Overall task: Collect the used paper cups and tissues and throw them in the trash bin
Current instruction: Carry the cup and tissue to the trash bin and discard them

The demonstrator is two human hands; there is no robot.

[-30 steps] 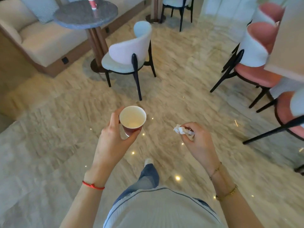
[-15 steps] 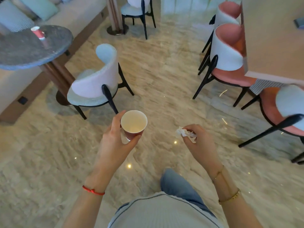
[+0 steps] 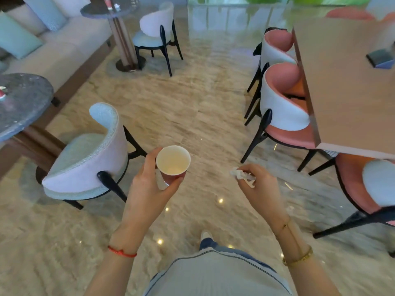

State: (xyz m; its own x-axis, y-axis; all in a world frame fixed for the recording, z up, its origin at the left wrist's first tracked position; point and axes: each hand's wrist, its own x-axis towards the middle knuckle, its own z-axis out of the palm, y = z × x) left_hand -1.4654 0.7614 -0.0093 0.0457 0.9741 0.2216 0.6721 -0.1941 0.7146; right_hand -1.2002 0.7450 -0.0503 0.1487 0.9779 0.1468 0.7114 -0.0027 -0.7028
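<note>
A paper cup [image 3: 173, 162] was held upright in the left hand [image 3: 149, 189], gripped between the thumb on its near-right side and the fingers curled round its far-left side. The cup was red on the outside, with a white rim and a pale cream interior that looked empty, though a faint sheen lay at the bottom. A crumpled white tissue [image 3: 242, 177] was pinched in the right hand [image 3: 259, 189], its fingers curled down over it so that only ragged folds were seen sticking out to the left of the fingertips. The two hands were kept apart, the tissue being level with the cup's base and to the right of it. A red string bracelet [image 3: 121, 252] was worn on the left wrist and gold bangles [image 3: 298, 258] on the right. Beyond and to the left of the left hand a pale blue chair [image 3: 85, 163] was placed at a grey round table [image 3: 21, 103]; on that table's left edge something red and white was partly cut off. Further ahead, on a second round table [image 3: 110, 9], another red cup [image 3: 106, 1] was seen. To the right of the right hand, pink chairs [image 3: 284, 99] were drawn up to a long beige table [image 3: 346, 82]. No trash bin was in view.
</note>
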